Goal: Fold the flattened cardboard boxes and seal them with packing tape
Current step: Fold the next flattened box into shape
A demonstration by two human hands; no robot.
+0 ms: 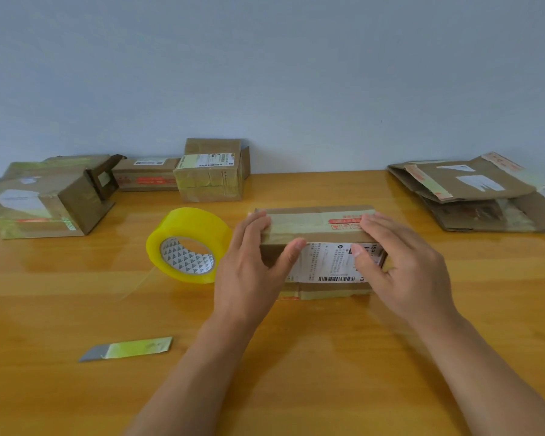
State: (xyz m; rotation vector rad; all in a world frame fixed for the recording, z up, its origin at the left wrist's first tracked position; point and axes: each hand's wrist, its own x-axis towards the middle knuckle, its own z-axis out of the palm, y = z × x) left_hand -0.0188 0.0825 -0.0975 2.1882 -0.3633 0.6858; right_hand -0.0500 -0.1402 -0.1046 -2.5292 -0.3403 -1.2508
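The box (318,247) sits mid-bench, a small brown cardboard block with its long axis running left to right, its labelled white face with a barcode turned toward the person and a strip of printed red-and-pale tape along its top. The left hand (249,272) clasps its left end, fingers (258,221) laid over the top and thumb pressed on the front face; the right hand (403,272) grips the right end the same way. Just left of the box, touching the left hand's side, a roll (186,243) of glossy yellow tape stands on edge, its patterned core facing the person. A flat strip (126,349) of grey-green tape lies nearer on the bench (296,357), which is glossy orange wood. Against the wall stand taped boxes (210,171) at back left, with a larger crumpled carton (44,199) beside them, and flattened cartons (479,193) stacked at back right.
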